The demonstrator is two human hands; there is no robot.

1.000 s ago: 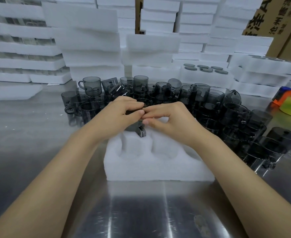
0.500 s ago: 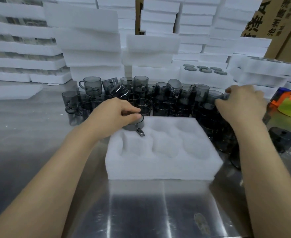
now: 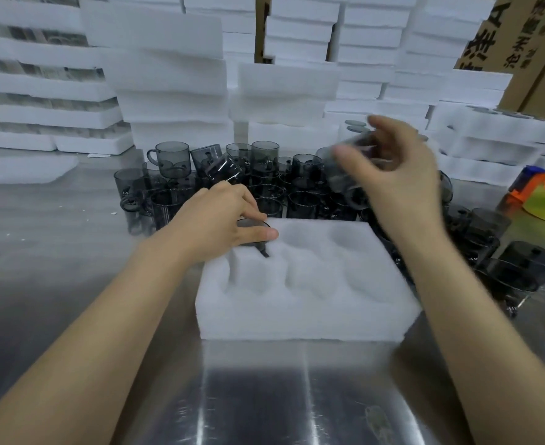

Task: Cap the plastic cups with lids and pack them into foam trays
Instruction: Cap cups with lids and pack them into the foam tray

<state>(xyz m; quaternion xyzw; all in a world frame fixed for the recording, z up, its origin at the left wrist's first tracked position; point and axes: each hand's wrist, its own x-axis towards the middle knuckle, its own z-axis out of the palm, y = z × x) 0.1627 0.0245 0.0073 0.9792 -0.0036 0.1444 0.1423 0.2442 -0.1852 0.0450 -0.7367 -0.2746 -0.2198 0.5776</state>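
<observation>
A left hand (image 3: 219, 220) pinches the rim of a lidded cup (image 3: 252, 223) seated in the far-left pocket of a foam tray (image 3: 303, 316), its palm hiding most of the cup. The right hand (image 3: 402, 184), motion-blurred, curls round a smoky plastic cup (image 3: 348, 175) above the pile of cups (image 3: 300, 194); whether this cup carries a lid is unclear.

capped cup (image 3: 252, 224) is seated in far-left pocket of white foam tray (image 3: 303, 309); second cup (image 3: 348, 178), smoky, blurred, is held in air beyond it.
</observation>
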